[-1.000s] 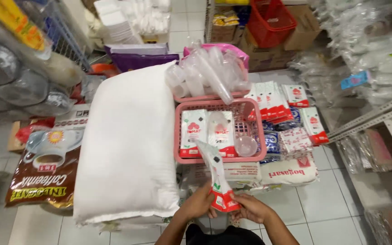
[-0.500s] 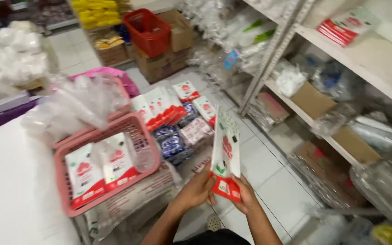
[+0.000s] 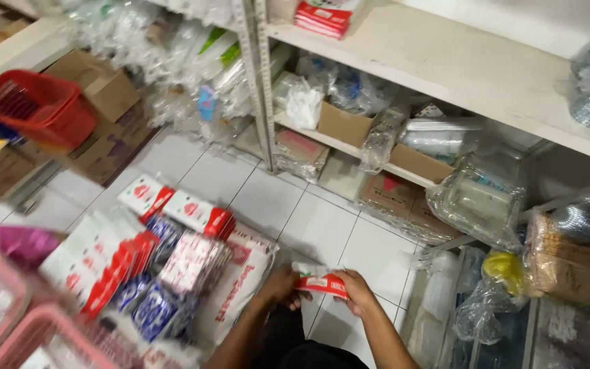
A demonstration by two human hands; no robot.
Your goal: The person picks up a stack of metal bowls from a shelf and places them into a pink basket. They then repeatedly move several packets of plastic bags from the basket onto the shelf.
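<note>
Left hand (image 3: pixel 280 287) and right hand (image 3: pixel 358 290) both closed on the ends of a red-and-white packet (image 3: pixel 320 282), held level between them above the white tiled floor (image 3: pixel 349 239). Left of the left hand, stacked packets (image 3: pixel 192 263).

You get bright, even indoor light with soft shadows. Left of the shelf post (image 3: pixel 262 82), motion blur smears the pink basket (image 3: pixel 15 307).

flat red-and-white packet (image 3: pixel 320 282), level, above white floor tiles
</note>
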